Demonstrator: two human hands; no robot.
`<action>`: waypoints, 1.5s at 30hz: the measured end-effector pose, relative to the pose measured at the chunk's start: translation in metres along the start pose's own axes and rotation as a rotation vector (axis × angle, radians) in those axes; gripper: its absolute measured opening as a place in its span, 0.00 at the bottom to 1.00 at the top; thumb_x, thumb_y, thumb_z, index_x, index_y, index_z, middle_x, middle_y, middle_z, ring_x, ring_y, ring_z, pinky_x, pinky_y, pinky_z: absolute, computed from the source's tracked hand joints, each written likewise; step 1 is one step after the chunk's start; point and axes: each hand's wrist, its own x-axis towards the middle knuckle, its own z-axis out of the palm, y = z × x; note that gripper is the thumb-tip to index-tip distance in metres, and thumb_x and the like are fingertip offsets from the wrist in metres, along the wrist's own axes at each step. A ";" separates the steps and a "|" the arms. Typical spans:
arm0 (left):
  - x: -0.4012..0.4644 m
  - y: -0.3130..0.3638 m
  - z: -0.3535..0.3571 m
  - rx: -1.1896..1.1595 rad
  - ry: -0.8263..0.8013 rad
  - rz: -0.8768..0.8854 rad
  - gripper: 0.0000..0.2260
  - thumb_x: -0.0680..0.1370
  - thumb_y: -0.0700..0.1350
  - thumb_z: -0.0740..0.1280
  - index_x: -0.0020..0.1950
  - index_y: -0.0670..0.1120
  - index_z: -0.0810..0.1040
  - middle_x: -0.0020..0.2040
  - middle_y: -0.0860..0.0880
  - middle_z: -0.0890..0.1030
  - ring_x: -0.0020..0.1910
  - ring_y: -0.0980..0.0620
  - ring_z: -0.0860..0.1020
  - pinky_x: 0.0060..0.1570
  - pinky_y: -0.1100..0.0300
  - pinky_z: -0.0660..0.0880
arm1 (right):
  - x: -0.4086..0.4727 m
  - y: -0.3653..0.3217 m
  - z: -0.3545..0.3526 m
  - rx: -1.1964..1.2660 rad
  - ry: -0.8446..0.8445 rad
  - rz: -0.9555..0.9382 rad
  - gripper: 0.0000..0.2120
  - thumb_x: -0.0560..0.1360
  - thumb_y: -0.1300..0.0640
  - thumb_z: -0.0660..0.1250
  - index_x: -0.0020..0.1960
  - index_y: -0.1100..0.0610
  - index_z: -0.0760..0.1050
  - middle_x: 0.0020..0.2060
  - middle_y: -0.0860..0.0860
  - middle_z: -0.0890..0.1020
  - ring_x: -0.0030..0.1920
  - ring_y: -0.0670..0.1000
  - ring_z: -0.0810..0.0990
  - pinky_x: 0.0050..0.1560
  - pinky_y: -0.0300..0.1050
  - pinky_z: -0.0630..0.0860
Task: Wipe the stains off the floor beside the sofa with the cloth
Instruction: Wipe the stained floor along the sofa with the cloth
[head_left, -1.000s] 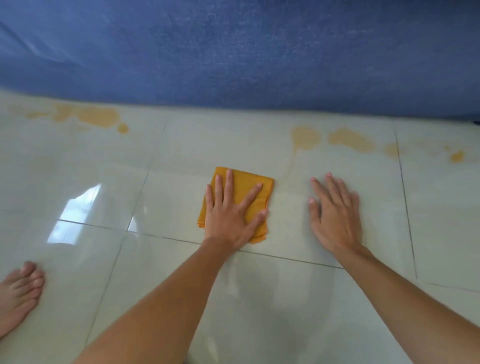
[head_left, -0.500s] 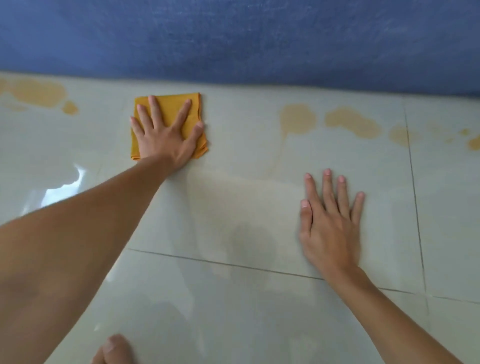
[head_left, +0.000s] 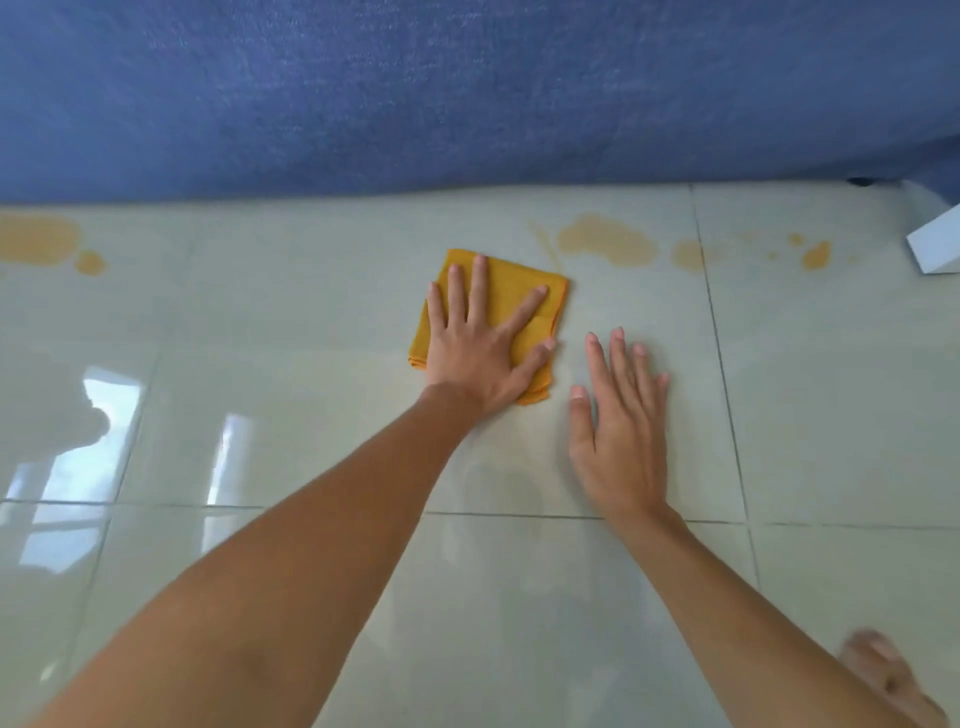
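Folded orange cloth (head_left: 511, 306), pressed flat to glossy tiled floor (head_left: 291, 322) under splayed left hand (head_left: 480, 353); right hand (head_left: 621, 436) flat alongside, fingers spread; yellowish stains (head_left: 605, 241) near blue sofa (head_left: 467, 93).

Left hand (head_left: 480, 348) flat, fingers spread, pressing folded orange cloth (head_left: 511, 301) onto glossy tiled floor (head_left: 291, 322). Right hand (head_left: 621, 421) flat on tile just beside it. Orange-brown stains (head_left: 605, 241) near blue sofa (head_left: 467, 93).

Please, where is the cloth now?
In the head view the cloth lies flat on the floor near the middle, under the left hand, just left of the stains by the sofa.
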 end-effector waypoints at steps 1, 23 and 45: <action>-0.021 0.005 0.002 -0.004 0.005 0.015 0.29 0.76 0.71 0.47 0.78 0.67 0.51 0.81 0.39 0.47 0.79 0.33 0.47 0.74 0.33 0.47 | -0.003 0.006 -0.006 -0.066 -0.017 0.015 0.27 0.80 0.49 0.49 0.78 0.54 0.59 0.78 0.55 0.59 0.79 0.57 0.55 0.77 0.62 0.47; 0.090 -0.055 -0.018 -0.009 0.009 -0.360 0.32 0.74 0.73 0.41 0.78 0.67 0.48 0.81 0.39 0.43 0.79 0.34 0.43 0.75 0.35 0.40 | -0.019 0.077 -0.028 -0.399 -0.066 0.133 0.27 0.81 0.44 0.47 0.79 0.49 0.54 0.79 0.53 0.55 0.79 0.56 0.50 0.76 0.66 0.47; -0.068 -0.022 0.002 0.002 0.016 -0.132 0.28 0.76 0.71 0.48 0.77 0.70 0.50 0.82 0.41 0.47 0.80 0.36 0.47 0.76 0.37 0.47 | -0.015 0.127 -0.069 -0.384 -0.145 0.293 0.28 0.80 0.42 0.39 0.79 0.44 0.47 0.80 0.48 0.50 0.80 0.54 0.46 0.76 0.65 0.42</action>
